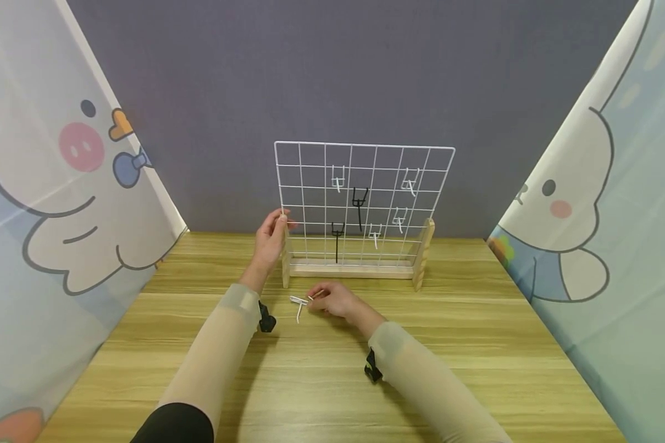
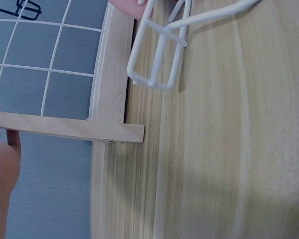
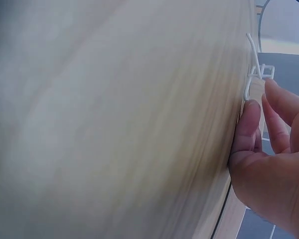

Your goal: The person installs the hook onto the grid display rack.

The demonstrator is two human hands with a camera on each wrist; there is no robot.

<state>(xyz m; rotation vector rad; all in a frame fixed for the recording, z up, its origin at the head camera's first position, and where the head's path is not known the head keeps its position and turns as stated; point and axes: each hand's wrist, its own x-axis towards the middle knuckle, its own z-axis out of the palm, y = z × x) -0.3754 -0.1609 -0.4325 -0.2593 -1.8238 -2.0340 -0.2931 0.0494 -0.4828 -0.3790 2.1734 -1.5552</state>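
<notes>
My left hand point(image 1: 270, 241) grips the left wooden post point(image 1: 286, 261) of a white wire grid rack point(image 1: 364, 146), thumb in front and fingers behind. In the left wrist view that hand point(image 2: 2, 167) shows at the edge, beside the post point(image 2: 65, 127). A white wire hook point(image 1: 299, 301) lies at table level before the rack, its prong pointing toward me. My right hand point(image 1: 337, 299) pinches the hook's right end between thumb and fingers. The right wrist view shows the hook point(image 3: 259, 72) at the fingertips of the hand point(image 3: 274, 164); the exact contact is partly hidden.
Several white hooks point(image 1: 410, 184) and two black hooks point(image 1: 358, 202) hang on the grid. A wooden bar point(image 1: 351, 271) joins the posts at the base. Behind the wood-grain table point(image 1: 460, 344) rises a grey backdrop point(image 1: 360, 67), with printed cartoon cloths point(image 1: 571, 246) at both sides.
</notes>
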